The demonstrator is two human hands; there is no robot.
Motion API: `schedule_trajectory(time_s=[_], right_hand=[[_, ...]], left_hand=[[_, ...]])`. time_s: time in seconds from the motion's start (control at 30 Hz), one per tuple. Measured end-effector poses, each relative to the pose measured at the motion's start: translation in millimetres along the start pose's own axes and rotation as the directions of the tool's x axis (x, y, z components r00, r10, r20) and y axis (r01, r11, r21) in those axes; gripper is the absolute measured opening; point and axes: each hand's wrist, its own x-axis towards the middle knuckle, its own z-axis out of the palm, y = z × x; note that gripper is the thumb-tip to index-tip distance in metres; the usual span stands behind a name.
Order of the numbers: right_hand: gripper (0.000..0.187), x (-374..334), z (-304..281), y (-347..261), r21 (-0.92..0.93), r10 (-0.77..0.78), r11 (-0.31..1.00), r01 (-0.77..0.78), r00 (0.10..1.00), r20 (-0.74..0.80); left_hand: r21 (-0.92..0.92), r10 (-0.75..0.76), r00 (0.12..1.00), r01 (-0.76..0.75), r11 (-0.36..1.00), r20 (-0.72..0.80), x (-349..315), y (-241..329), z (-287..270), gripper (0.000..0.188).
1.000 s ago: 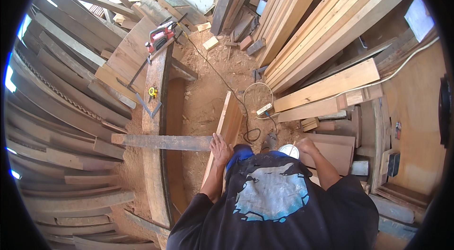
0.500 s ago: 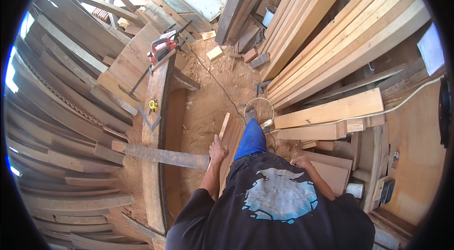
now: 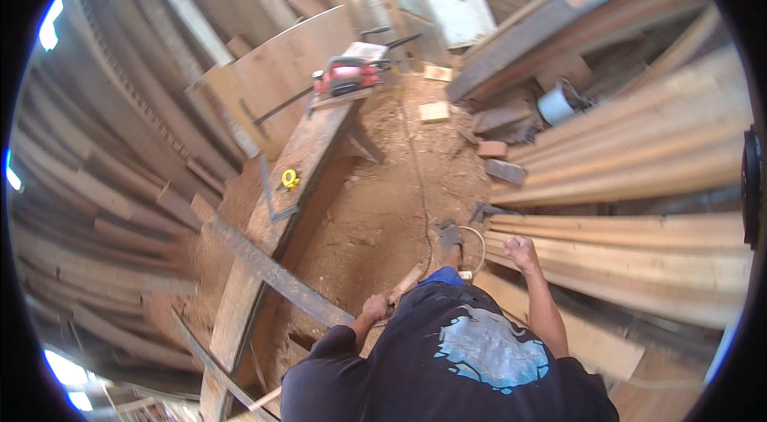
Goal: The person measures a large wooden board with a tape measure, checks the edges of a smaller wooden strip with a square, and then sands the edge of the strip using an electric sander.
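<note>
My left hand [image 3: 375,309] is low in the middle of the view, its fingers wrapped round a wooden board [image 3: 409,281]. My body hides most of that board. A long, narrow, dusty plank [image 3: 276,272] runs from beside this hand across the workbench [image 3: 300,158]. My right hand [image 3: 522,253] is raised in front of the stacked planks [image 3: 623,250], its fingers curled into a fist. Whatever is inside the fist, if anything, is hidden. The picture is somewhat blurred.
A red power planer [image 3: 348,77] sits at the bench's far end. A yellow tape measure [image 3: 290,179] and a metal square [image 3: 272,197] lie nearer. A cable [image 3: 415,158] crosses the sawdust-covered floor [image 3: 371,202]. Long timbers [image 3: 136,95] line the left, and a bucket [image 3: 559,103] stands far right.
The view has swung, so the bench slants more and the right-hand stacks lie flatter. My right hand has come up and forward from beside my body. My left hand still grips the board.
</note>
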Motion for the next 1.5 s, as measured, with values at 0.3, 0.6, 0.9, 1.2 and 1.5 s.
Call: schedule_trajectory(time_s=[0.3,0.6,0.9,1.2,1.5], right_hand=[[0.035,68.8,-4.3,-49.3,-0.833,0.055,0.419,0.361,0.906,0.42],[0.032,160.9,72.4,-213.3,-0.686,-0.065,0.316,0.656,0.736,0.674],[0.03,209.4,191.8,-244.8,-0.34,0.237,0.207,0.917,0.29,0.927],[0.035,296.9,279.6,-299.4,-0.067,0.305,0.022,0.997,0.058,0.95],[0.04,346.9,303.4,-333.6,-0.005,0.381,-0.198,0.98,0.082,0.921]], left_hand=[[-0.096,-0.064,0.995,0.057,0.994,-0.077,1.4,-7.2,19.9,0.05],[-0.196,-0.224,0.961,0.191,0.962,-0.161,-13.4,11.6,5.6,0.032],[-0.227,-0.382,0.906,0.34,0.913,-0.182,-26.0,24.6,10.6,0.019],[-0.867,-0.994,-0.1,0.499,-0.015,-0.041,-2.1,133.9,11.3,0.089],[-0.693,-0.86,-0.138,-0.66,-0.29,0.492,115.6,193.1,41.6,0.044]])
